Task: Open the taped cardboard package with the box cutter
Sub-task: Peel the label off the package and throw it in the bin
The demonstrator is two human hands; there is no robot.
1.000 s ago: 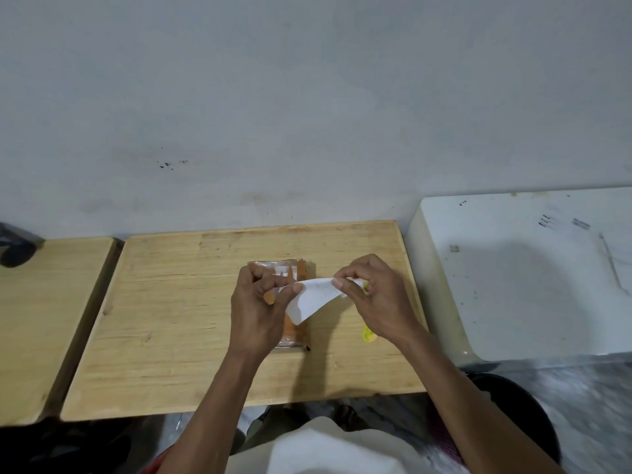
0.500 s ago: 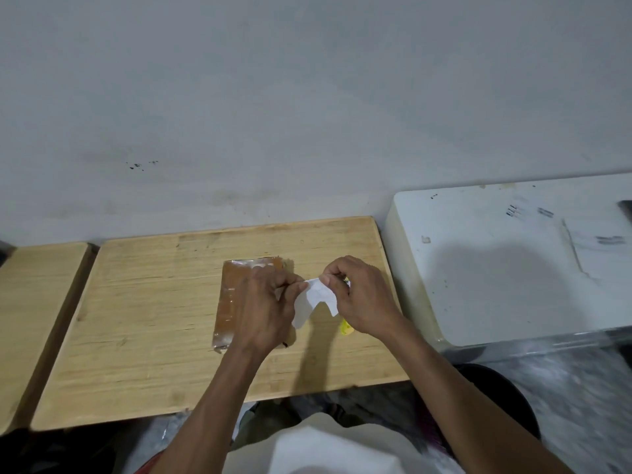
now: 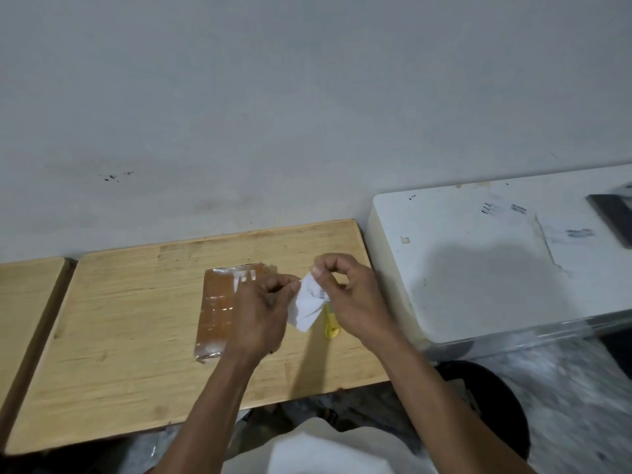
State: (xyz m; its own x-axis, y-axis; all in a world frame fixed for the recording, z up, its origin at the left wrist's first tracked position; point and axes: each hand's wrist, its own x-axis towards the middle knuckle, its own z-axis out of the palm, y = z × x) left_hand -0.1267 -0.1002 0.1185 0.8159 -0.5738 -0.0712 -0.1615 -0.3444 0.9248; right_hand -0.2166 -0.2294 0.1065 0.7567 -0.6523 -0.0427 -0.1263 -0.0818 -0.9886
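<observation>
Yellow box cutter [image 3: 331, 323] lies mid-frame on the wooden table [image 3: 119, 336], just below the right hand [image 3: 355, 295], its long axis running toward the wall. Both hands pinch a white label [image 3: 307, 302]; the left hand [image 3: 263, 313] overlaps the taped package [image 3: 219, 302].

Brown cardboard package [image 3: 217, 311] under glossy clear tape, white label scraps near its top. White paper label [image 3: 309, 302] – black barcode stripes at one edge. Yellow box cutter [image 3: 331, 325]. Light wood table [image 3: 136, 354], visible grain. White side table [image 3: 478, 268] – black smudges. Grey wall [image 3: 307, 97].
</observation>
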